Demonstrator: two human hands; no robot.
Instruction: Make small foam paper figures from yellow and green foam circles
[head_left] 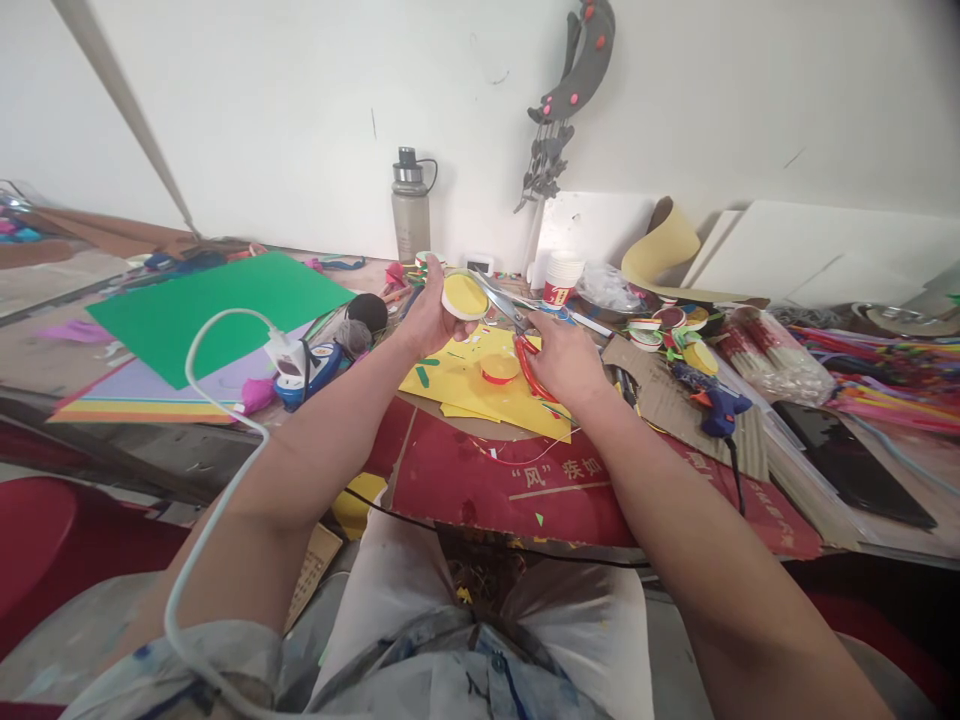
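Note:
My left hand (433, 318) grips a small round paper cup piece (465, 296) with a yellow face and a pale rim, tilted toward me. In my right hand (564, 358) is a pair of scissors (527, 362) with red handles. Its metal blades point up and left, close to the rim of the yellow disc; I cannot tell whether they touch it. Below both hands lies yellow paper (450, 372) with green scraps on it. A second round piece (499, 369), yellow with a red edge, rests on that paper.
Green card (217, 305) and a blue-white device with a cable (306, 372) are on the left. At the back stand a bottle (411, 210) and paper cups (562, 278). A glue gun (716, 402) and a black phone (855, 465) lie right. Red board (465, 480) covers the front edge.

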